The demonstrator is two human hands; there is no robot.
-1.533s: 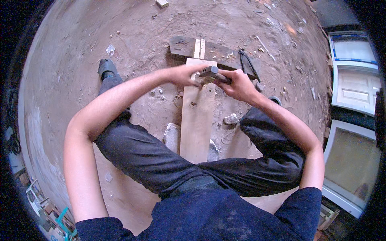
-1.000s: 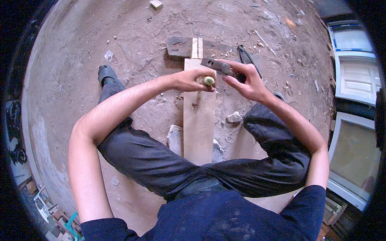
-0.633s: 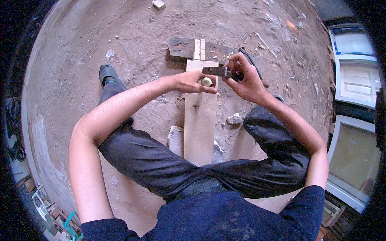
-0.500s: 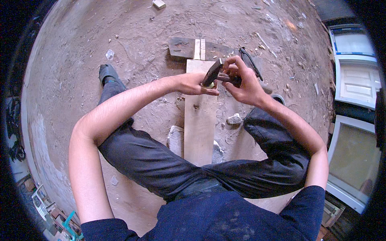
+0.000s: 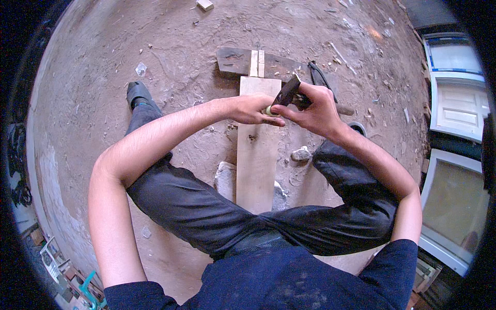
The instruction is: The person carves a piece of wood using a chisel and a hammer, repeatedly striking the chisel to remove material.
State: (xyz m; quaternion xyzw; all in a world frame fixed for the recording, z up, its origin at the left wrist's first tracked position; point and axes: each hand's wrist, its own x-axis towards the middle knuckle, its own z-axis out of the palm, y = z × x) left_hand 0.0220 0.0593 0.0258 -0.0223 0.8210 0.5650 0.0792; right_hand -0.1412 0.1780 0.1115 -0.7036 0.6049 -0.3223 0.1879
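My right hand (image 5: 320, 109) curls around what looks like a hammer (image 5: 287, 92), its dark metal head tilted above a pale wooden board (image 5: 257, 160). A rounded handle end shows beyond the hand, which covers the middle of the handle. My left hand (image 5: 252, 109) is over the board, its fingers about a small pale-green piece (image 5: 267, 110) against the lower end of the head. What that piece is, I cannot make out. My right thumb tip reaches to it as well.
At the board's far end lies a dark plank (image 5: 232, 58) with two light wooden strips (image 5: 257, 63) on it. Stones (image 5: 301, 153) rest beside the board. My legs bend on both sides. White framed panels (image 5: 457, 101) stand at the right, and wood chips litter the dirt floor.
The hammer head has tilted and shifted a little to the right. My right index finger, raised before, has come down, and the thumb has moved left to the pale-green piece. My left hand barely moved.
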